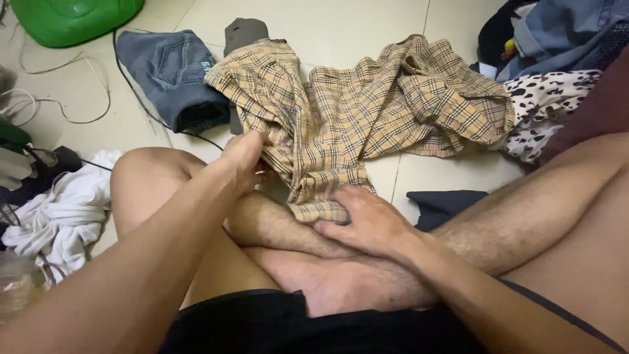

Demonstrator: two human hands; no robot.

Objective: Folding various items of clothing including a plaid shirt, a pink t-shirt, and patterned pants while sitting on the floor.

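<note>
A: Two hands are seen on one tan plaid shirt (367, 111), which is spread crumpled on the pale tiled floor (341, 26) ahead of crossed legs.

B: Finger state?

A: Left hand (244, 157): fingers closed, a fold of the shirt's edge is pinched. Right hand (367, 219): fingers laid flat and slightly spread, the lower hem is pressed against the shin.

B: Surroundings?

A: Folded jeans (173, 75) are lain just left of the shirt; a white garment (62, 210) is heaped well apart, far left.
</note>
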